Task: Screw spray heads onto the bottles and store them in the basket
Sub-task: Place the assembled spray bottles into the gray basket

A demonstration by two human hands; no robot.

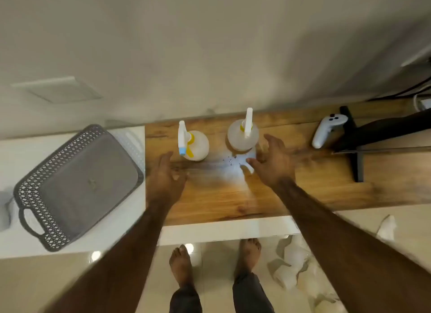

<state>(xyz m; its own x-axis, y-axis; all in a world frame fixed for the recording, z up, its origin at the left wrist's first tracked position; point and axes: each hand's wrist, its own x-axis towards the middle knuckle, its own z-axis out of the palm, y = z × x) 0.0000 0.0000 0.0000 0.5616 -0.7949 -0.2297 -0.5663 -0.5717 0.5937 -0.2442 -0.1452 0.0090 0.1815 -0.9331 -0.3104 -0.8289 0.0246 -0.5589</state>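
Observation:
Two translucent spray bottles stand upright on the wooden table (326, 186), each with a white and yellow spray head on top. The left bottle (198, 147) has a blue nozzle tip; the right bottle (242, 137) stands farther back. My left hand (166, 177) hovers just in front of the left bottle, fingers apart, holding nothing. My right hand (272, 161) is spread open beside and in front of the right bottle, also holding nothing. The grey perforated basket (30, 191) sits on the white surface to the left with nothing in it.
A white handheld controller (324, 132) lies at the back right next to a black stand (354, 149). Small droplets or specks (229, 160) dot the wood between my hands. Crumpled white paper (293, 266) lies on the floor by my feet.

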